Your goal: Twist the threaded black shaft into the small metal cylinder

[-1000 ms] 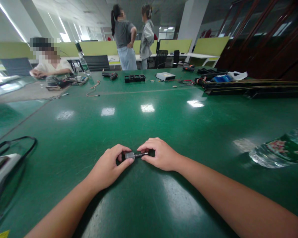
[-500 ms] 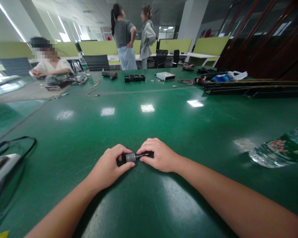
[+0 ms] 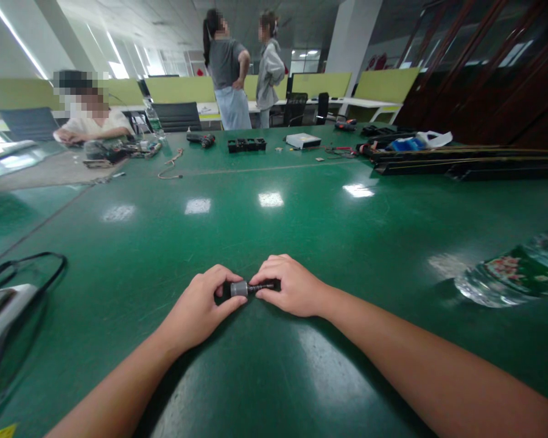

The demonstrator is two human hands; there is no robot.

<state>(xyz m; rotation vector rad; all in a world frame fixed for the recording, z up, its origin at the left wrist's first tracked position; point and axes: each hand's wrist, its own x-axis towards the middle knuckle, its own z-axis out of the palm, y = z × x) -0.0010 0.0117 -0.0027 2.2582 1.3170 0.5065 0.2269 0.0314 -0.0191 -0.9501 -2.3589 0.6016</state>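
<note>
A small grey cylinder (image 3: pixel 238 289) lies level just above or on the green tabletop (image 3: pixel 274 234), with a thin dark ridged shaft (image 3: pixel 265 286) extending from its right end. Its exact kind is too small to make out. Thumb and fingers of my left hand (image 3: pixel 200 307) are closed on the cylinder from the left. From the right, my right hand (image 3: pixel 295 287) pinches the shaft, thumb below and fingers above. Part of the shaft's far end is hidden in the right palm. Both hands rest close to the table, fingertips nearly meeting.
A water bottle (image 3: pixel 514 267) lies on its side at right. A white device (image 3: pixel 11 310) with a black strap (image 3: pixel 64 267) sits at left. Along the far edge are a power drill (image 3: pixel 201 140), a black bracket (image 3: pixel 247 145) and a white box (image 3: pixel 303 141). Three people are beyond.
Both hands keep their hold on the cylinder and shaft, almost unmoved. The view has shifted very slightly.
</note>
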